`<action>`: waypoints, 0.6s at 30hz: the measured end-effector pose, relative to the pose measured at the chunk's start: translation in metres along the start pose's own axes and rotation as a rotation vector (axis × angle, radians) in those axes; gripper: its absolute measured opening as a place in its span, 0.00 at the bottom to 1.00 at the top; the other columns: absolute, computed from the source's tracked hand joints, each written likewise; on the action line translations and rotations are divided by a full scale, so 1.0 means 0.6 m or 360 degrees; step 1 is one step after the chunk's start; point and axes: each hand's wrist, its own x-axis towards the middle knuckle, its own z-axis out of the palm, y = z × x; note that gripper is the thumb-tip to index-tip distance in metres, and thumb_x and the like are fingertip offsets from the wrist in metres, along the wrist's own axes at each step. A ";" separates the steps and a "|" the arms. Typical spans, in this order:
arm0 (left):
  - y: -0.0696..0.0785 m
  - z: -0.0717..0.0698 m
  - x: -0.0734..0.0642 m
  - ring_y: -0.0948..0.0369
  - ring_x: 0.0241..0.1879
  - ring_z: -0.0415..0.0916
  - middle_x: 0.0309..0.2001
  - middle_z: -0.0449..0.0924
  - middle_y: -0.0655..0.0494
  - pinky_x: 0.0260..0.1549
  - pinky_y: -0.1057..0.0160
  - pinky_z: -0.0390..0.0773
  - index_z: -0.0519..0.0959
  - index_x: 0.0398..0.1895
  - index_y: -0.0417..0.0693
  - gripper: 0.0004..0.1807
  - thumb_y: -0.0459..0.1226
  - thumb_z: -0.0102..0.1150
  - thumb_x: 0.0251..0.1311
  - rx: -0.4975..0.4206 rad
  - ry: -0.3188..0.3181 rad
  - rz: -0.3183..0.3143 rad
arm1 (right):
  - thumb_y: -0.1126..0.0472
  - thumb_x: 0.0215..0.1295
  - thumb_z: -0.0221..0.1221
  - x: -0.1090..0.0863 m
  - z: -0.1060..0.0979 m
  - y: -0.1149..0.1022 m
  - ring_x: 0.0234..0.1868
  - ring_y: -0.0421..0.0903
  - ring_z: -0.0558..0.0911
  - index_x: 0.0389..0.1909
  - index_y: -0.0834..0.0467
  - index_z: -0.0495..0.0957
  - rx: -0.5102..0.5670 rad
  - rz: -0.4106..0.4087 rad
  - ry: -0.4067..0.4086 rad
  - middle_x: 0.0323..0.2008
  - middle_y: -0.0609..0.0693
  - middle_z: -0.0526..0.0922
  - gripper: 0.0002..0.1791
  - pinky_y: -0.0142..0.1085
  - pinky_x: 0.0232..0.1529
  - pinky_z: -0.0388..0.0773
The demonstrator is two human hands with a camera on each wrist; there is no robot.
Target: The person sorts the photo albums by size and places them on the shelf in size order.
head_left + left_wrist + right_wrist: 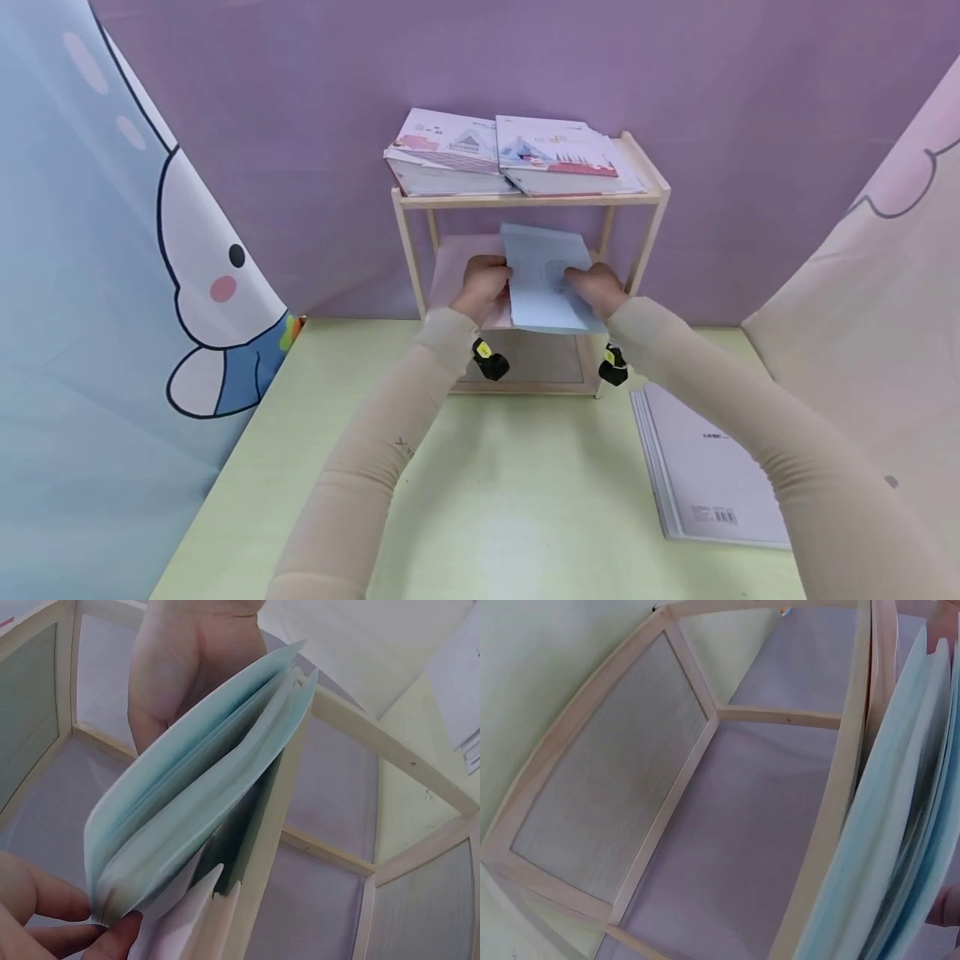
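A thin light-blue paper booklet (pixel 546 250) is held between both hands at the middle level of a small wooden shelf (pixel 525 201). My left hand (pixel 483 285) pinches its left edge; in the left wrist view the fingers (pixel 52 896) grip the spine corner, and the pages fan slightly apart. My right hand (pixel 597 287) holds the right side, thumb on the cover. Pink booklets (pixel 457 254) lie on the middle board to the left, partly hidden behind my left hand. The blue booklet overhangs the board's front edge (pixel 817 847).
Drawing books lie in two overlapping piles on the top board, left pile (pixel 442 142) and right pile (pixel 558 150). A stack of pale books (pixel 712 467) rests on the light-green table (pixel 487 517) at the right. Patterned curtains (pixel 337 125) hang behind and beside the shelf.
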 end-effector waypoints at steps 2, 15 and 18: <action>-0.002 0.001 0.001 0.55 0.35 0.77 0.50 0.77 0.36 0.34 0.61 0.78 0.73 0.53 0.26 0.19 0.21 0.46 0.58 -0.0008 0.0017 -0.0003 | 0.51 0.65 0.46 -0.001 -0.002 -0.001 0.57 0.55 0.66 0.66 0.71 0.54 -0.0004 -0.0020 -0.0004 0.61 0.64 0.65 0.36 0.47 0.62 0.64; -0.007 0.011 -0.003 0.57 0.35 0.73 0.47 0.78 0.41 0.30 0.62 0.74 0.77 0.41 0.26 0.19 0.16 0.39 0.47 -0.0021 0.0017 0.0038 | 0.47 0.66 0.46 -0.002 -0.007 -0.011 0.61 0.56 0.62 0.68 0.68 0.51 -0.0117 -0.0007 -0.0012 0.65 0.63 0.61 0.38 0.49 0.65 0.59; -0.006 0.018 -0.005 0.56 0.37 0.74 0.48 0.79 0.44 0.32 0.61 0.76 0.79 0.44 0.30 0.22 0.16 0.41 0.48 0.0054 0.0063 0.0024 | 0.47 0.65 0.46 0.001 -0.008 -0.012 0.59 0.56 0.64 0.68 0.69 0.53 -0.0124 -0.0003 0.0023 0.63 0.63 0.63 0.38 0.49 0.64 0.60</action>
